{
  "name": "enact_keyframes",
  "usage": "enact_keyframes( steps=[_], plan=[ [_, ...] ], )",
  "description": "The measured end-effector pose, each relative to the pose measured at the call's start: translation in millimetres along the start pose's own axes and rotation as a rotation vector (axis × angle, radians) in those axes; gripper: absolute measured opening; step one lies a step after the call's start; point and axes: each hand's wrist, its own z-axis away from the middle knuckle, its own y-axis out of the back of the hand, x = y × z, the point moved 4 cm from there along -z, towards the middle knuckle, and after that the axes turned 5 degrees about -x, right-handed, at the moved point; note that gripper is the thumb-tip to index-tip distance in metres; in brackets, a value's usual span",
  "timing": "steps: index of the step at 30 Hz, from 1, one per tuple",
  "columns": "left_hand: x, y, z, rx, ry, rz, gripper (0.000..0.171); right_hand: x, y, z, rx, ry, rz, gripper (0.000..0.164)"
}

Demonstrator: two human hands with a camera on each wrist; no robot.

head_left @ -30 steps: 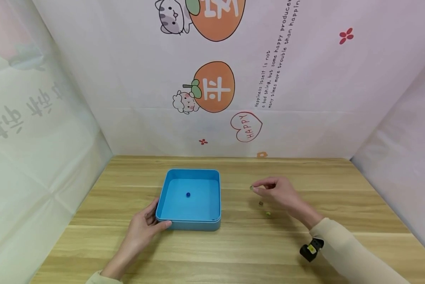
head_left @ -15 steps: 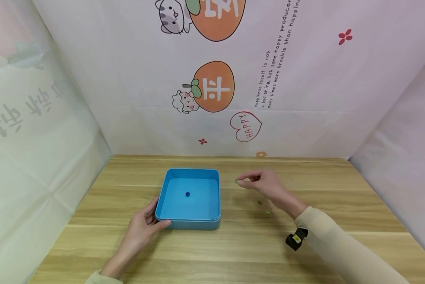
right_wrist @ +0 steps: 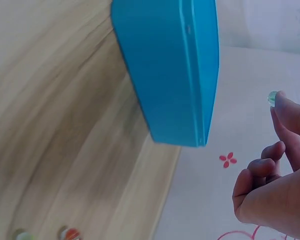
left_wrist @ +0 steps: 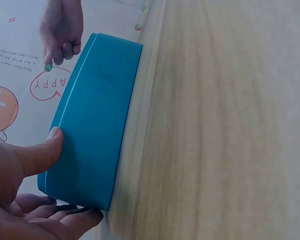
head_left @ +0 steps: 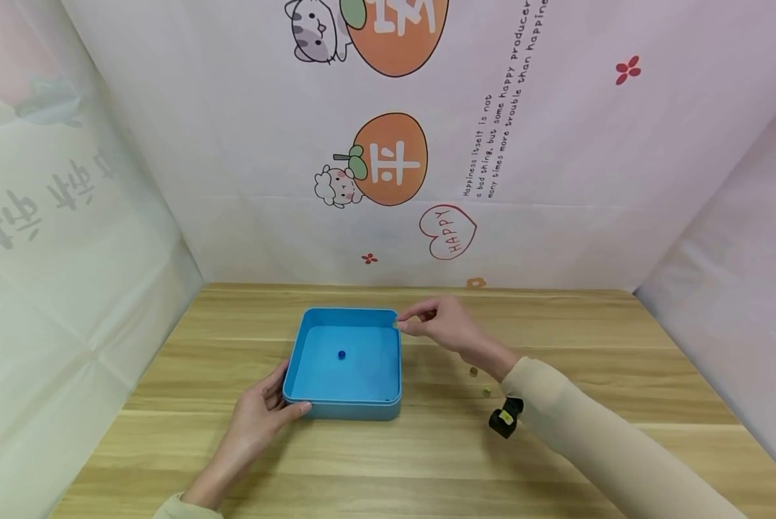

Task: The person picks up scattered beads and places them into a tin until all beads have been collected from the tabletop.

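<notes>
Against a printed white backdrop, a clear greenish marble is pinched in the fingers of the right hand, raised above the far right corner of a blue box, whose interior opens leftward from them. The left hand grips the near left corner; a blue marble lies inside, two more marbles right of the box on the worktop.

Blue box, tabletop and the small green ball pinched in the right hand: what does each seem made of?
Blue box: probably plastic, smooth satin finish; evenly coloured walls, rounded corners.
Tabletop: wood or wood-look laminate; the banded grain fits either.
Green ball: likely glass, seemingly glossy; it looks see-through, though clear plastic is possible.
</notes>
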Motion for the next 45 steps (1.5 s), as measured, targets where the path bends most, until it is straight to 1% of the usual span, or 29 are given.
enact_keyframes(
  steps=[3,8,14,19,24,32,38,45],
  plan=[
    [-0.2,0.3,-0.2,-0.003,-0.004,0.002,0.088,-8,-6,-8,-0.011,-0.001,0.01,0.014],
    [-0.1,0.5,0.1,-0.003,-0.008,-0.001,0.088,-20,-18,-19,-0.039,0.01,0.013,0.014],
    [0.5,1.6,0.4,0.004,-0.009,-0.014,0.09,-30,-32,-31,-0.064,0.01,0.015,0.011],
    [0.7,2.1,0.0,0.001,-0.019,-0.014,0.092,-36,-46,-39,-0.075,0.036,0.032,0.012],
    [1.4,1.5,-0.7,-0.014,-0.028,0.003,0.092,-37,-60,-46,-0.084,0.038,0.053,0.011],
    [2.8,1.3,-0.8,-0.021,-0.021,0.012,0.09,-38,-80,-55,-0.111,0.056,0.08,0.01],
    [2.4,2.4,-0.8,-0.011,-0.022,0.013,0.089,-36,-91,-59,-0.114,0.038,0.087,0.009],
    [2.9,2.2,-0.7,-0.016,-0.028,-0.009,0.09,-31,-100,-64,-0.131,0.005,0.112,0.007]
  ],
)
